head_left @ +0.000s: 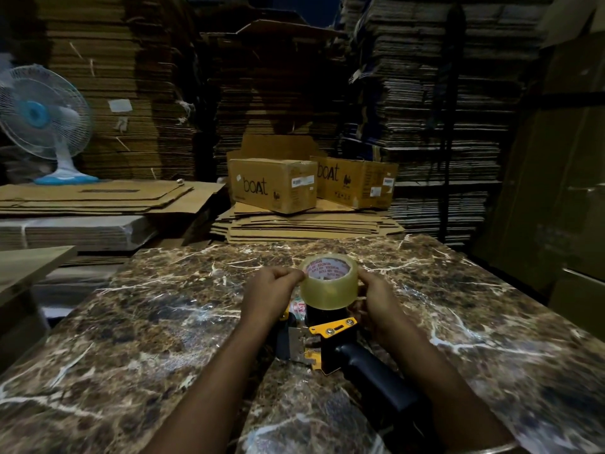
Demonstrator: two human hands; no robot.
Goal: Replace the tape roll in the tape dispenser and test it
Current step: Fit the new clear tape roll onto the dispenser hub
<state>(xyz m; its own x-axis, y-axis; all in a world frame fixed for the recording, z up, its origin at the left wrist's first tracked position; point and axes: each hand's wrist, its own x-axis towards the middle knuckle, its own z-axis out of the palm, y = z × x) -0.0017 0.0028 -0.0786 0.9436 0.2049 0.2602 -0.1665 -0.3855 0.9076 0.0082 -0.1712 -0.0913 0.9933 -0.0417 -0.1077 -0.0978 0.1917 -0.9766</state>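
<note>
A clear tape roll [329, 287] with a white core printed in red sits on top of the black spool of the tape dispenser [330, 342]. The dispenser lies on its side on the marble table [163, 322], with a yellow metal frame, a toothed blade and a black handle pointing toward me. My left hand [271, 294] pinches the roll's left rim. My right hand [376, 299] grips the roll's right side. A small piece with red print shows under my left hand, mostly hidden.
Two "boAt" cardboard boxes [273, 185] sit on flat cardboard sheets [307, 224] behind the table. A white and blue table fan [44, 122] stands far left on more sheets. Tall stacks of flattened cartons [425, 109] fill the background.
</note>
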